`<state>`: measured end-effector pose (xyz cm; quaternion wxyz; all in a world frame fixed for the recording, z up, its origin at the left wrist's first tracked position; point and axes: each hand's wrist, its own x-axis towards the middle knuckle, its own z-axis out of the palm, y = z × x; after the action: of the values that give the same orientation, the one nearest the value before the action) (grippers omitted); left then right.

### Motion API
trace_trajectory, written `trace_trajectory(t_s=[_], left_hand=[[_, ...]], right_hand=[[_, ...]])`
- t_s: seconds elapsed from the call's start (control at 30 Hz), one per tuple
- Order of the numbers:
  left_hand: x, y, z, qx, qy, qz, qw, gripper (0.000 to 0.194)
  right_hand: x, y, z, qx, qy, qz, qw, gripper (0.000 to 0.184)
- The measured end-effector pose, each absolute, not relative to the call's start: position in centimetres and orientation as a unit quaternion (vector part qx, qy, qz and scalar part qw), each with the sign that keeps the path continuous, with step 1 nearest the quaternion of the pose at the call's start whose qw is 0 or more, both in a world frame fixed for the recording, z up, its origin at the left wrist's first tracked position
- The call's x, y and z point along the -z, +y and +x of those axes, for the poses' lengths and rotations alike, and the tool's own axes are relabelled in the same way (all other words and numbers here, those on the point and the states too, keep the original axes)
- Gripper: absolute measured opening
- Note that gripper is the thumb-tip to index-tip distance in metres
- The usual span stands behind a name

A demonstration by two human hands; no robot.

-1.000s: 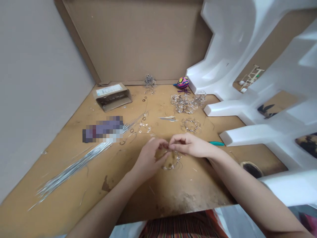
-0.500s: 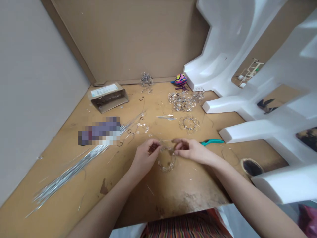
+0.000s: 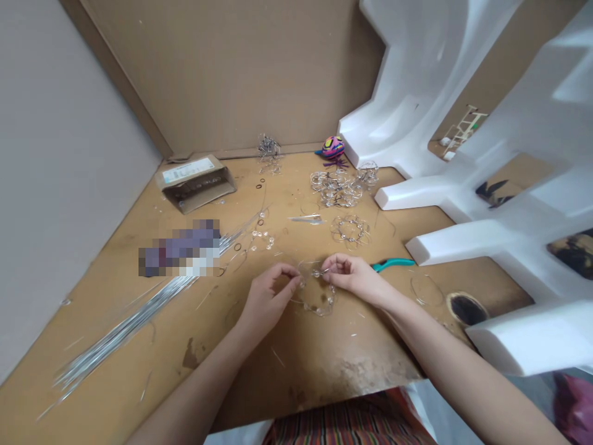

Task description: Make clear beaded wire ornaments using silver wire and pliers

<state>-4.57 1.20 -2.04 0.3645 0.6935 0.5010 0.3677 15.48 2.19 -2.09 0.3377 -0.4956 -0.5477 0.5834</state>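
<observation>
Between my hands, just above the table, hangs a ring of thin wire strung with clear beads (image 3: 317, 309). My left hand (image 3: 273, 293) pinches its left side between thumb and fingers. At its upper right, my right hand (image 3: 345, 272) has the fingertips closed on the wire, close to a clear bead at the top. Behind my right hand lies a pair of teal-handled pliers (image 3: 395, 264), partly hidden by it. A finished-looking beaded wire ring (image 3: 351, 232) rests beyond my hands, and a small group of loose clear beads (image 3: 262, 240) lies to the left of it.
A bundle of straight wires (image 3: 134, 324) stretches across the left, beside a blurred-out purple object (image 3: 180, 247). At the back are an open cardboard box (image 3: 199, 185), more beaded wire pieces (image 3: 336, 188) and a colourful ball-like object (image 3: 332, 147). White moulded arms (image 3: 456, 241) jut in from the right.
My right hand has shifted its grip to the wire by the top bead. The beaded ring has turned slightly and swung to the right; my view has moved a little.
</observation>
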Motion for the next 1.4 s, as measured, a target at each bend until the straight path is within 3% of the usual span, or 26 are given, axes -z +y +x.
trace_trajectory(t_s=[0.13, 0.37, 0.8, 1.17, 1.33, 1.4], left_hand=[[2.3, 1.2, -4.4, -0.364, 0.495, 0.708, 0.349, 0.012], [2.1, 0.5, -3.9, -0.357, 0.464, 0.658, 0.474, 0.016], [2.3, 0.1, -2.9, -0.304, 0.469, 0.775, 0.294, 0.014], [2.1, 0.2, -2.9, -0.271, 0.482, 0.798, 0.24, 0.011], [2.3, 0.2, -3.0, -0.275, 0.484, 0.784, 0.273, 0.009], [2.3, 0.2, -3.1, -0.288, 0.478, 0.771, 0.307, 0.017]], right_hand=[[2.2, 2.1, 15.5, -0.546, -0.564, -0.526, 0.327, 0.025], [2.2, 1.8, 15.4, -0.505, -0.607, -0.522, 0.321, 0.017], [1.7, 0.8, 14.5, -0.286, -0.757, -0.502, 0.305, 0.005], [1.2, 0.3, 14.7, -0.309, -0.749, -0.516, 0.278, 0.006], [1.1, 0.4, 15.0, -0.343, -0.736, -0.517, 0.272, 0.007], [1.0, 0.5, 15.1, -0.361, -0.73, -0.515, 0.266, 0.009]])
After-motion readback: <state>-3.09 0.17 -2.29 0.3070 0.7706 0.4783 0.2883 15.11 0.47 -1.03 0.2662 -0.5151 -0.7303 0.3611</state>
